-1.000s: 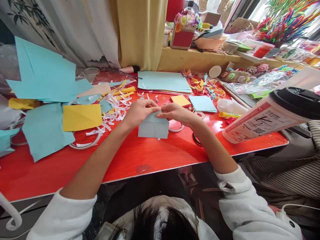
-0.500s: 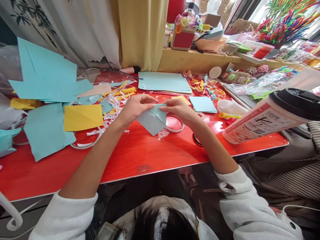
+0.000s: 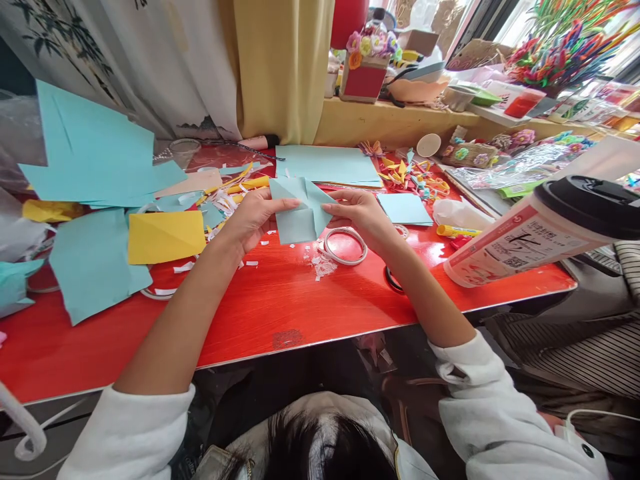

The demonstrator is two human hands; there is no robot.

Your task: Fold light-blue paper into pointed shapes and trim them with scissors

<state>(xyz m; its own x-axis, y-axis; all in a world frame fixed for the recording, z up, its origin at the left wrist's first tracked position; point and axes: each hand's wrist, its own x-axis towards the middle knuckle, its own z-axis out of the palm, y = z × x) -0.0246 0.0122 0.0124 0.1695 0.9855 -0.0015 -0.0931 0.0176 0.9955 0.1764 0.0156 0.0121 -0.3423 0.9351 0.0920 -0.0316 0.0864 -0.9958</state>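
Observation:
A light blue sheet of paper (image 3: 299, 223) with fold creases is held up above the red table (image 3: 300, 300). My left hand (image 3: 254, 217) pinches its left side, thumb on the front face. My right hand (image 3: 356, 212) grips the right corner between thumb and fingers. The paper is partly opened out, and its creases cross near the middle. Just below my right hand lies a roll of white tape (image 3: 345, 247), with paper scraps (image 3: 323, 265) beside it.
A large drink cup (image 3: 520, 233) with a black lid leans at the right. Blue sheets (image 3: 100, 153) and a yellow sheet (image 3: 167, 238) lie at the left. Behind my hands are a blue paper stack (image 3: 327, 165), smaller blue squares (image 3: 404, 209) and colourful folded scraps (image 3: 410, 173).
The blue paper has been unfolded from a downward-pointing shape into a wider creased sheet. My hands have moved slightly apart, keeping hold of it.

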